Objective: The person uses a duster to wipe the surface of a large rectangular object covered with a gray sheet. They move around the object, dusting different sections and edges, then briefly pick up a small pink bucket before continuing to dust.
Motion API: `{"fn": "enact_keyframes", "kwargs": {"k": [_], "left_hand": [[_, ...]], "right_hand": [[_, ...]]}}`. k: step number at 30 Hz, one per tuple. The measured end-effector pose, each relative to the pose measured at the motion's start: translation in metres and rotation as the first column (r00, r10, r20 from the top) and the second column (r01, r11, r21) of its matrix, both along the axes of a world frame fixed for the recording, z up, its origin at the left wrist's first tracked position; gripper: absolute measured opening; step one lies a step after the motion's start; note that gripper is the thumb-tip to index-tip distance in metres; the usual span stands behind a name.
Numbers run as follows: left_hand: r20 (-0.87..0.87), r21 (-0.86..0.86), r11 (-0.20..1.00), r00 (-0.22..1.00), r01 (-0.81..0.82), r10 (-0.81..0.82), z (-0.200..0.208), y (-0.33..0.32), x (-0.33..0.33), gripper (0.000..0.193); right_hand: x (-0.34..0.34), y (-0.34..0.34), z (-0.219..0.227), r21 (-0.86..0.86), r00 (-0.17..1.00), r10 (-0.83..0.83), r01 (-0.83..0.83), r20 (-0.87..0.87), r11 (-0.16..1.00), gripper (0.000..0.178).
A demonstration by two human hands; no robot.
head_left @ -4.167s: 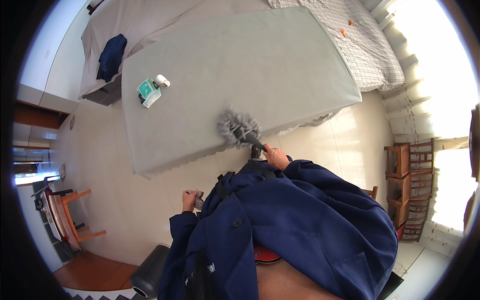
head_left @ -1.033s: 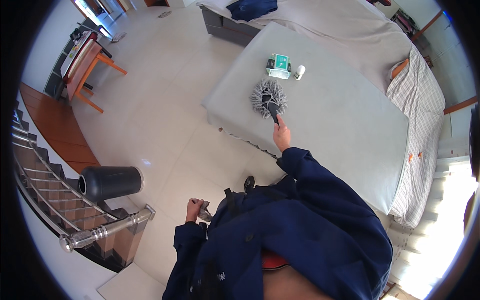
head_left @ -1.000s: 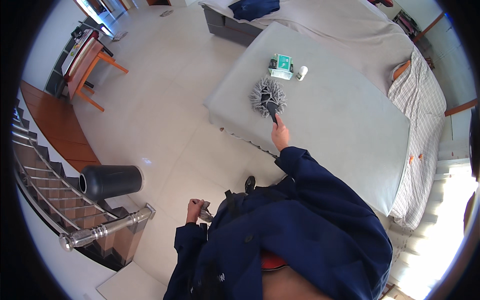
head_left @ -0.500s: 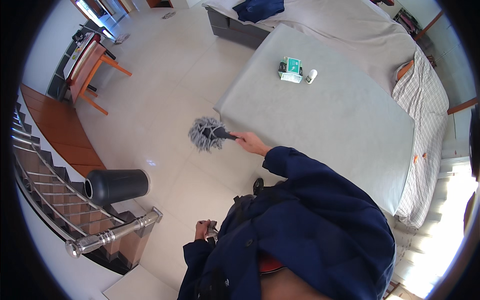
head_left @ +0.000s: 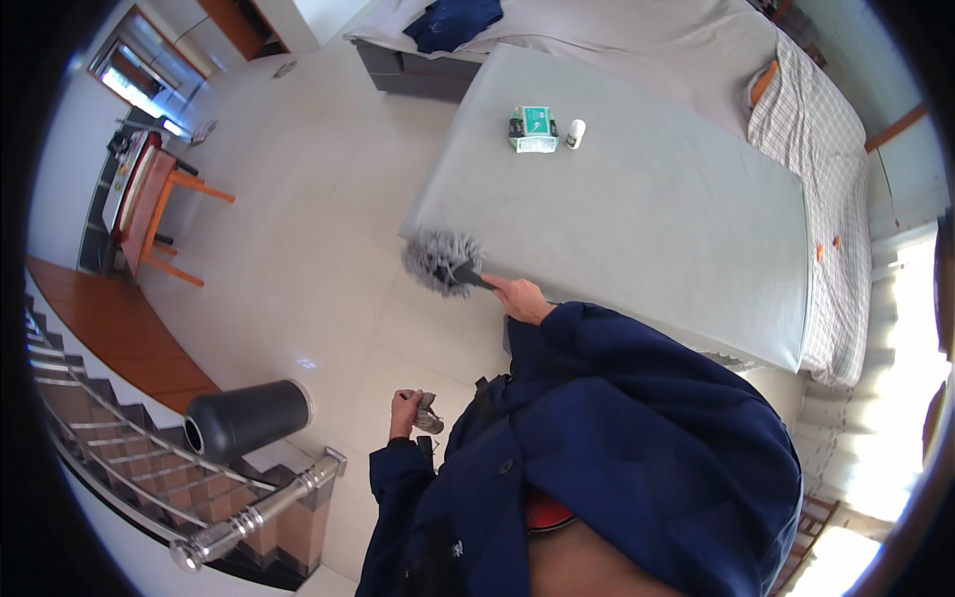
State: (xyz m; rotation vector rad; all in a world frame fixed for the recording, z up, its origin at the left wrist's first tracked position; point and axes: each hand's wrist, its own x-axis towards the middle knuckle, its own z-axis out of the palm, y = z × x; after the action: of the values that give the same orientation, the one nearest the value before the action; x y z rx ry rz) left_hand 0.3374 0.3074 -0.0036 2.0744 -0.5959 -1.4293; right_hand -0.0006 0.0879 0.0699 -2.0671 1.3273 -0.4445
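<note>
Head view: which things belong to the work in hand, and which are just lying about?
In the work:
fluffy grey duster, in the right hand
crumpled greyish-brown item, in the left hand
grey-covered surface beside the duster

Lying about:
green-and-white packet
white bottle
dark blue garment

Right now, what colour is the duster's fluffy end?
The duster's fluffy end is grey; it shows in the head view, the only one.

Through my head view, I see a grey-covered table (head_left: 647, 219) carrying a green-and-white packet (head_left: 535, 127) with a small white bottle (head_left: 576, 133) standing just to its right.
</note>
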Motion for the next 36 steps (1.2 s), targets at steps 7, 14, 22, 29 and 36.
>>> {"fn": "enact_keyframes", "kwargs": {"k": [7, 14, 22, 29, 36], "left_hand": [[0.103, -0.073, 0.990, 0.988, 0.122, -0.114, 0.016, -0.076, 0.001, 0.024], [-0.105, -0.125, 0.990, 0.991, 0.068, -0.081, 0.051, -0.182, -0.010, 0.023], [0.106, -0.106, 0.951, 0.954, 0.291, -0.281, 0.046, -0.297, 0.014, 0.024], [0.127, -0.065, 0.903, 0.901, 0.425, -0.415, 0.029, -0.326, 0.030, 0.022], [0.084, 0.002, 0.893, 0.890, 0.450, -0.449, 0.022, -0.344, 0.068, 0.024]], "right_hand": [[-0.132, 0.045, 0.035, 0.004, 0.962, -0.194, 0.197, 0.193, 0.980, 0.038], [-0.235, 0.041, -0.007, -0.033, 0.264, -0.946, 0.964, 0.186, 0.262, 0.035], [-0.157, -0.021, -0.043, 0.069, 0.120, -0.984, 0.989, 0.134, 0.131, 0.041], [-0.024, -0.040, -0.009, 0.127, 0.740, -0.667, 0.656, 0.080, 0.744, 0.044], [-0.004, -0.042, 0.039, 0.444, 0.891, -0.375, 0.236, 0.255, 0.864, 0.032]]}}
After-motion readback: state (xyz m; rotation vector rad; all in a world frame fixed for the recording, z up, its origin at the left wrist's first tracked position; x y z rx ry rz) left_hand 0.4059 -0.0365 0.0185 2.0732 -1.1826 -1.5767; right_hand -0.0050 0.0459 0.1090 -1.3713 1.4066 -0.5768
